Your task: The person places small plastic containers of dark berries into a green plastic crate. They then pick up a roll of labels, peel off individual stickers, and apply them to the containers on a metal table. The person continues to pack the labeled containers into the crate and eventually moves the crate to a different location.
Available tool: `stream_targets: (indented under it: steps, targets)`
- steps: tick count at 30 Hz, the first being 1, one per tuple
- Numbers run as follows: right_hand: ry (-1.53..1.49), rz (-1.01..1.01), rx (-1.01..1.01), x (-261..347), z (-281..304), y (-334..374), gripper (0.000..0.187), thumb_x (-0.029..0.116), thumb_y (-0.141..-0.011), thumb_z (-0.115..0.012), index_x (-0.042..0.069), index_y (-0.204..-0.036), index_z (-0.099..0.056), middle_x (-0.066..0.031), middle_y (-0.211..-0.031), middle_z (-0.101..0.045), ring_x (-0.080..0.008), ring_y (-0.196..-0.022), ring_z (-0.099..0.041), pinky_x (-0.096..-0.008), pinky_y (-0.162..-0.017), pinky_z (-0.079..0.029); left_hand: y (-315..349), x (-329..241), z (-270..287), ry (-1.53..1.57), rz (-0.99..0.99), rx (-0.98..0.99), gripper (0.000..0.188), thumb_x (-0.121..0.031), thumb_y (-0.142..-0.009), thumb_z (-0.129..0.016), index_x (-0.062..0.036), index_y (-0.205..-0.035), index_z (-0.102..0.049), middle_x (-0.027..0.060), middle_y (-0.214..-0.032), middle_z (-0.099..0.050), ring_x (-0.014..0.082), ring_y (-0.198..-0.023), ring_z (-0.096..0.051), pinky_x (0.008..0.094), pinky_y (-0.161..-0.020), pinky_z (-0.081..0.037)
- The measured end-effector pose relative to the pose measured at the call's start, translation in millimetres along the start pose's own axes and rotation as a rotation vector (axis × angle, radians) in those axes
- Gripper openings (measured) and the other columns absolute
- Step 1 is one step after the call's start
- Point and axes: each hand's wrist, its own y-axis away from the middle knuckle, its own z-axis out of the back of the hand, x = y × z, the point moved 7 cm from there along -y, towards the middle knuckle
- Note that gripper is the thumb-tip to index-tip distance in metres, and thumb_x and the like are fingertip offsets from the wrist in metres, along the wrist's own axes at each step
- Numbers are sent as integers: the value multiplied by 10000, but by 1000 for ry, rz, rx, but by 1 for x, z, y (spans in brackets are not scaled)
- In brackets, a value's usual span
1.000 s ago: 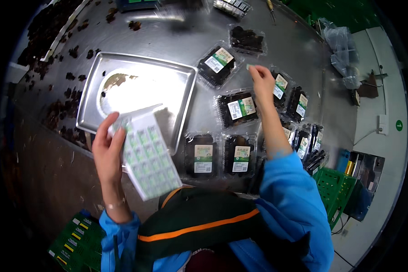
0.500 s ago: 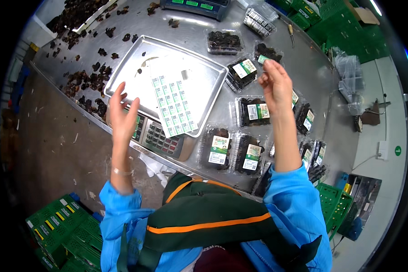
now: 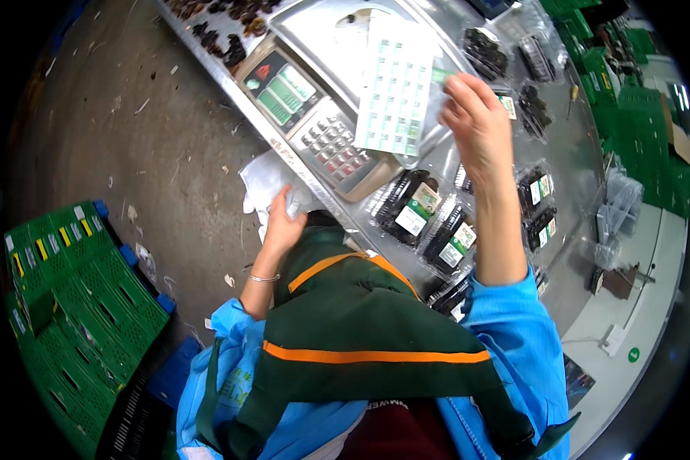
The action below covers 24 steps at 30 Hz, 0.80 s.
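My right hand (image 3: 479, 123) is raised over the right edge of the metal tray (image 3: 326, 27), its fingertips pinching a small green label (image 3: 441, 74). Just left of it, a white sheet of green-and-white stickers (image 3: 395, 92) lies across the tray and the scale. My left hand (image 3: 284, 227) is low, beside the table edge, near my apron and a crumpled white cloth or bag (image 3: 264, 180). Its fingers are apart and nothing shows in them. The scale (image 3: 314, 115) has a keypad and green displays. Clear packs of dark mushroom-like pieces, one a labelled pack (image 3: 414, 207), stand nearby.
Loose dark pieces (image 3: 234, 50) lie on the far left of the table. Green crates (image 3: 92, 307) are stacked on the floor at left, and more green crates (image 3: 644, 146) stand at far right. Empty clear boxes (image 3: 617, 203) sit beyond the table's right edge.
The view has turned, shifting the table up and right. My left hand has dropped from beside the tray to below the table edge. My right hand, still with the label, is now nearer the sticker sheet.
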Motion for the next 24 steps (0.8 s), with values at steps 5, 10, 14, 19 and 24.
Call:
stream_targets:
  steps: [5, 10, 14, 19, 24]
  targets:
    - [5, -163, -85, -40, 42, 35, 181, 114, -795, -647, 10, -920, -568, -41, -774, -584, -90, -604, -503, -220, -557, -418, -55, -14, 50, 285, -119, -233, 645, -242, -827, -619, -12, -1330, -287, 190, -1289, -414, 259, -1177, -419, 358, -973, -347]
    - [-158, -203, -78, -54, 30, 83, 140, 74, -802, -632, 23, -913, -566, -25, -763, -576, -98, -573, -506, -242, -538, -436, -68, 3, 13, 348, 94, 298, 688, -316, -853, -593, 27, -1332, -239, 154, -1202, -510, 206, -1121, -469, 317, -953, -368]
    - [-20, -205, -211, -72, 59, 128, 127, 36, -794, -623, 13, -907, -570, -25, -729, -578, -80, -551, -494, -213, -524, -415, 6, -19, -51, -57, -69, 687, 631, -388, -788, -652, 33, -1206, -439, 125, -1134, -545, 208, -1054, -515, 312, -929, -386]
    - [-87, -388, -354, -122, 65, 183, 135, 54, -794, -638, 30, -913, -582, -4, -699, -570, -65, -562, -483, -196, -526, -392, 43, -18, -100, -140, 14, 938, 347, -308, -824, -616, -20, -1017, -615, 76, -896, -629, 118, -766, -527, 257, -720, -439]
    - [-259, -350, -282, -109, 58, 216, 130, 70, -822, -620, 27, -933, -565, -4, -710, -553, -58, -582, -475, -206, -545, -406, 71, -105, -44, 191, -38, 886, 213, -122, -874, -551, 9, -1030, -612, 26, -913, -643, 66, -808, -544, 236, -717, -455]
